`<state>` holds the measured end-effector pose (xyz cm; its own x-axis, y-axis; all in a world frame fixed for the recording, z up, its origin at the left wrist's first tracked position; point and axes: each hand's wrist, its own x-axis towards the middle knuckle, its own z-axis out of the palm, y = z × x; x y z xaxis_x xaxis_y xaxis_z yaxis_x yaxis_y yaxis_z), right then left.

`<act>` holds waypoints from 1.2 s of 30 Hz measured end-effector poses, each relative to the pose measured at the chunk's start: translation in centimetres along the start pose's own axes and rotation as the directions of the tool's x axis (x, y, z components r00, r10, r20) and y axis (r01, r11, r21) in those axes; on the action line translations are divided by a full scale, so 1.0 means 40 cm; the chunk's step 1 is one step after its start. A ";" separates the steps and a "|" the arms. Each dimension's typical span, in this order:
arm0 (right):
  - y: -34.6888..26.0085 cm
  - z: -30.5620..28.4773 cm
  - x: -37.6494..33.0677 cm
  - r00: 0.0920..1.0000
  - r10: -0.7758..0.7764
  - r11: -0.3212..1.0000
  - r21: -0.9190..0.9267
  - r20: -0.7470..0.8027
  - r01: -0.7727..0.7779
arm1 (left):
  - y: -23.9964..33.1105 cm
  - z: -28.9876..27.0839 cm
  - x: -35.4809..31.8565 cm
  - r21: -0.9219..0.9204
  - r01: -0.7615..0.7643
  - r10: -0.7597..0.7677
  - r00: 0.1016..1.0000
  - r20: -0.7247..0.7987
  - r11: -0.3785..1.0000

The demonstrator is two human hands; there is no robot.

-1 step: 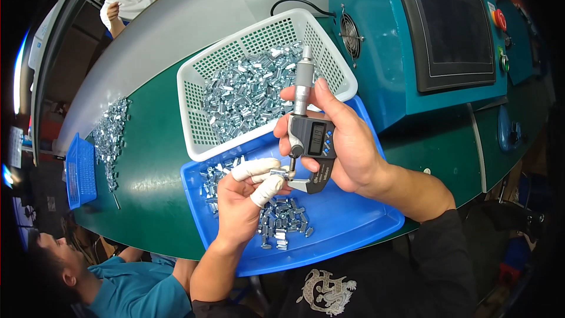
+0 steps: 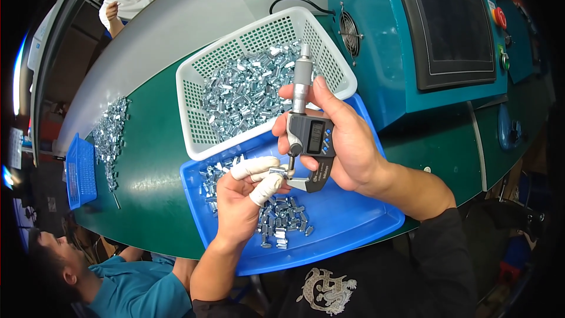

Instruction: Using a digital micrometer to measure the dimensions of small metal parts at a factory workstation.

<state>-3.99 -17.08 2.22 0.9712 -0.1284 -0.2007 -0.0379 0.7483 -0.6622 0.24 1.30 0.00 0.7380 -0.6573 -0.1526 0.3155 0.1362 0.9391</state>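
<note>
My right hand [image 2: 355, 147] is closed around a digital micrometer [image 2: 318, 136] with a grey thimble and a small screen. The micrometer stands upright, its measuring gap at the lower end. My left hand [image 2: 240, 203], with white covers on some fingers, pinches a small shiny metal hex piece [image 2: 278, 171]. That piece sits at the micrometer's gap, between spindle and anvil; whether both faces press on it I cannot tell. Under both hands lies a blue tray [image 2: 347, 224] with several like metal pieces [image 2: 285, 221] in it, partly hidden by my left hand.
Behind the tray stands a white perforated basket [image 2: 187, 115] heaped with metal pieces [image 2: 250, 91]. A teal machine [image 2: 376, 53] with a screen is at the right. More pieces [image 2: 110, 132] lie at the left by a small blue basket [image 2: 80, 171]. Two people sit nearby, at far left and near left.
</note>
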 end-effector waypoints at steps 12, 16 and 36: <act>0.004 0.003 0.000 0.999 -0.048 0.998 -0.028 -0.024 0.047 | 0.000 0.009 0.002 0.054 -0.048 0.047 0.999 0.025 0.997; 0.005 0.004 -0.004 0.998 -0.060 0.998 -0.026 -0.027 0.059 | -0.002 0.009 0.000 0.070 -0.058 0.057 0.998 0.015 0.996; 0.009 -0.002 -0.015 0.998 -0.055 0.998 -0.032 -0.009 0.055 | -0.016 -0.004 0.024 0.161 -0.120 0.120 0.993 0.010 0.980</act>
<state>-4.60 -16.79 2.05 0.9696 -0.1752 -0.1707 0.0077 0.7192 -0.6948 0.84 0.70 -0.81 0.7647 -0.6433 -0.0359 0.1247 0.0932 0.9878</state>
